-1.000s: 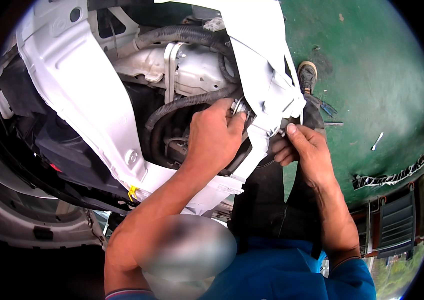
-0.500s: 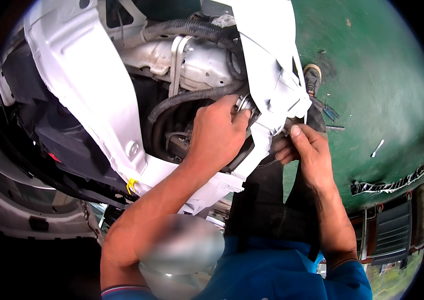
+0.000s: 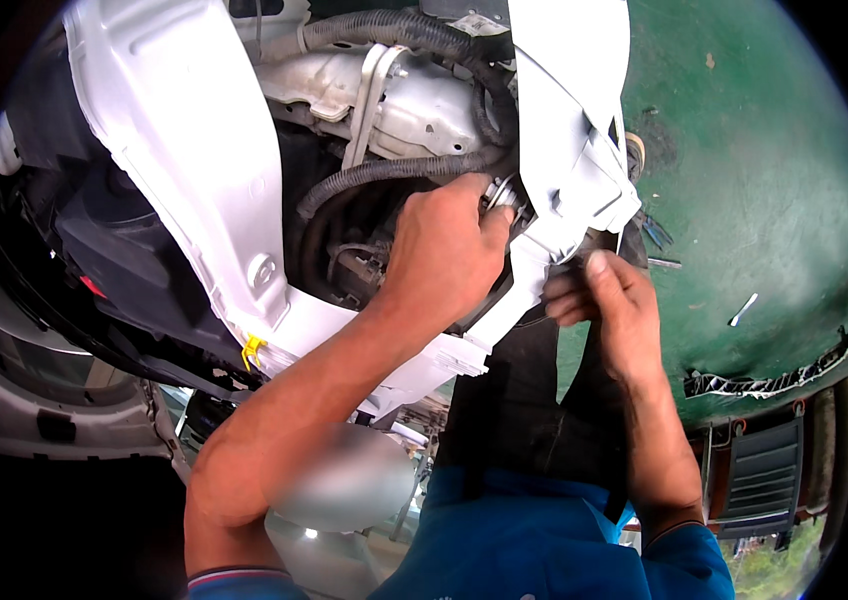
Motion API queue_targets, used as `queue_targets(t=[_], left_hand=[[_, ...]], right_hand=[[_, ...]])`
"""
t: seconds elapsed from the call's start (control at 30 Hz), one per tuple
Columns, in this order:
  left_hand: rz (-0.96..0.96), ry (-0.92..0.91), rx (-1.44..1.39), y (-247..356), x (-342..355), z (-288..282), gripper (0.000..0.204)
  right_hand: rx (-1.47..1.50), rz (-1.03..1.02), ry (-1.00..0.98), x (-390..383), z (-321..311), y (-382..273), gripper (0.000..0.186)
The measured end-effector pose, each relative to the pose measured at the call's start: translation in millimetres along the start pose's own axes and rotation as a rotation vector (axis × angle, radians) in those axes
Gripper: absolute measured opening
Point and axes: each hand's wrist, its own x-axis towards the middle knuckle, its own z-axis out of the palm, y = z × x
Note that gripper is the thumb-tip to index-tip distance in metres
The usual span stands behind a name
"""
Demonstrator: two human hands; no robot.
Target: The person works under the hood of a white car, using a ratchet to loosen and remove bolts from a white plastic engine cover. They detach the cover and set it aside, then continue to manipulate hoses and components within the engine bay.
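My left hand (image 3: 447,248) reaches into the opening of a white car body frame (image 3: 589,185). Its thumb and fingers are closed on a small ringed silver metal part (image 3: 500,196) at the inner side of the white panel; the kind of part is unclear. On the outer side of that panel, my right hand (image 3: 616,305) has its thumb and bent fingers drawn together near the edge. Whatever those fingers hold, if anything, is hidden. A ribbed black hose (image 3: 394,174) runs just beyond my left hand.
Behind the hose is a silver metal beam (image 3: 414,105) with a bracket. A yellow clip (image 3: 252,352) sits on the frame's lower left corner. On the green floor (image 3: 744,200) lie blue-handled pliers (image 3: 657,232), a metal rod (image 3: 664,263) and a small white stick (image 3: 743,309).
The view has shifted slightly, so the car frame appears a little farther right. Both hands keep nearly the same place on the panel, the left still on the silver part.
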Motion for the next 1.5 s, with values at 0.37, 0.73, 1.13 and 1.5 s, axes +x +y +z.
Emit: queue_targets(t=[0.37, 0.73, 1.13, 1.5], left_hand=[[0.022, -0.002, -0.01, -1, 0, 1, 0.028], [0.032, 0.027, -0.001, -4, 0, 4, 0.028], [0.06, 0.052, 0.05, -1, -2, 4, 0.029], [0.027, 0.03, 0.04, 2, -3, 4, 0.029]], right_hand=[[-0.572, -0.485, 0.223, 1, 2, 19, 0.025], [-0.416, -0.408, 0.161, 3, -2, 17, 0.025], [-0.196, -0.13, -0.041, 8, -12, 4, 0.033], [0.182, 0.178, -0.164, 12, -20, -4, 0.042]])
